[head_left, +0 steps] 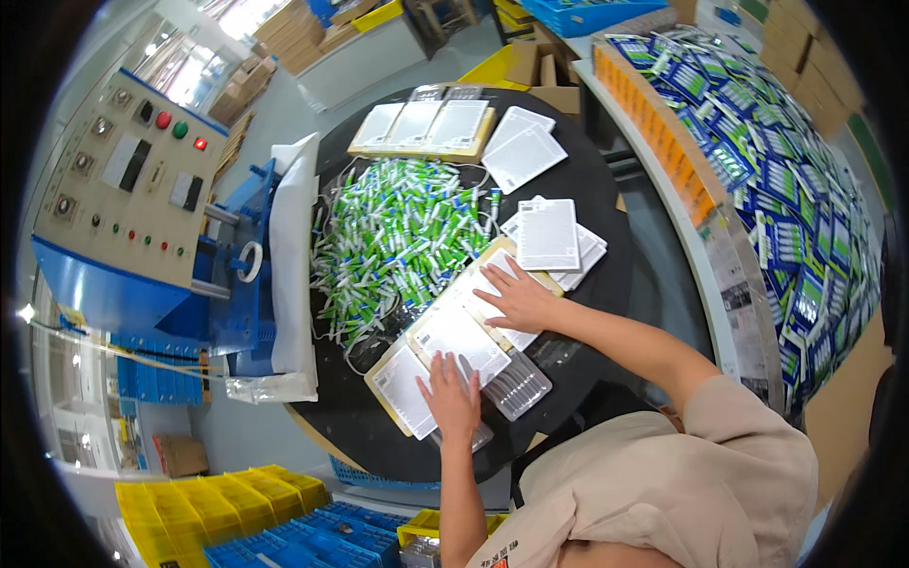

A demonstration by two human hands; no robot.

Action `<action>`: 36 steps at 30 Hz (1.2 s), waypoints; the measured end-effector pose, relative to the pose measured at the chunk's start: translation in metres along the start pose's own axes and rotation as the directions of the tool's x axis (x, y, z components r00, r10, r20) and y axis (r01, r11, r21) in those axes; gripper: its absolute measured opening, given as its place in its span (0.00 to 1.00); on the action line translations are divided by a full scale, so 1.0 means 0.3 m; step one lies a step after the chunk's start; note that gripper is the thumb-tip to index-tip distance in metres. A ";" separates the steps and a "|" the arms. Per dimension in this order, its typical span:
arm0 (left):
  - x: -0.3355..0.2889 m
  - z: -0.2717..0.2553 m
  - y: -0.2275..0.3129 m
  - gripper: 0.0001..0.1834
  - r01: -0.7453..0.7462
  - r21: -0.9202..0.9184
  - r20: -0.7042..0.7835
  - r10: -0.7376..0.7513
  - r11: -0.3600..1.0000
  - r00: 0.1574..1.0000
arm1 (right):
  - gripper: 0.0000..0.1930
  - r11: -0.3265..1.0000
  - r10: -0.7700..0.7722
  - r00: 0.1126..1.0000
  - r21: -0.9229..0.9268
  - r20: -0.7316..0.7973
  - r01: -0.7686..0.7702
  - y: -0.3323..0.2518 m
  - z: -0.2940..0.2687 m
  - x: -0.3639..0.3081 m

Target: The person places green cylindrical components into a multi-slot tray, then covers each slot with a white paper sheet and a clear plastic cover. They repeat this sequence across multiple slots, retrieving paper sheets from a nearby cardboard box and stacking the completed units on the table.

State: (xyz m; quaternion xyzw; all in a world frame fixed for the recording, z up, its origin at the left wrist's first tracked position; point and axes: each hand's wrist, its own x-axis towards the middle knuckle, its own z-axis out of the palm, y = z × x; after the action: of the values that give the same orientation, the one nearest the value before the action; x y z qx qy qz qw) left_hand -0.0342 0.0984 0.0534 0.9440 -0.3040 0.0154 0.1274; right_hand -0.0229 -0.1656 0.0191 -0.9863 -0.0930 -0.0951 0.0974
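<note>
My left hand lies with fingers spread on a white card at the near end of a long cream-yellow tray. On the same tray, my right hand rests with outstretched fingers on the white cards toward its far end. Another white card lies between the hands. Clear ribbed plastic blister shells stick out from the tray's near side. Beyond it is a large heap of small green-and-white tubes, some with blue parts. What lies under the cards is hidden.
All this stands on a round black table. A second tray with white cards sits at its far side; loose white card stacks lie right. A control-panel machine stands left. Blue-green packs fill a bin right. Yellow bins stand lower left.
</note>
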 end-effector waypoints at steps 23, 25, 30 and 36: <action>0.887 0.509 0.461 0.40 -0.853 0.368 0.493 0.700 0.371 0.517 | 0.11 0.594 0.699 0.576 -0.103 -0.424 -0.798 -0.723 -0.948 -1.161; 0.910 0.537 0.506 0.32 -0.797 0.263 0.463 0.654 0.544 0.599 | 0.11 0.482 0.611 0.524 -0.246 -0.594 -0.841 -0.828 -1.094 -1.281; 0.864 0.503 0.634 0.25 -0.665 0.347 0.466 0.494 0.661 0.734 | 0.10 -0.066 0.596 0.167 -0.255 -0.786 -0.965 -1.140 -1.383 -1.693; 0.448 0.182 1.057 0.25 -0.808 0.086 0.248 0.772 0.583 0.584 | 0.07 -0.708 0.705 -0.633 -0.254 -0.322 -0.659 -1.222 -1.579 -2.262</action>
State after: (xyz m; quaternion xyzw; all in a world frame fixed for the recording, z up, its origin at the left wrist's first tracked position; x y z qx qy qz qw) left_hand -0.1105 -0.2401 0.0882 0.7133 -0.7007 0.0123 -0.0121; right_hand -0.8318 -0.0236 0.3997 -0.4818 0.8680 0.0884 -0.0818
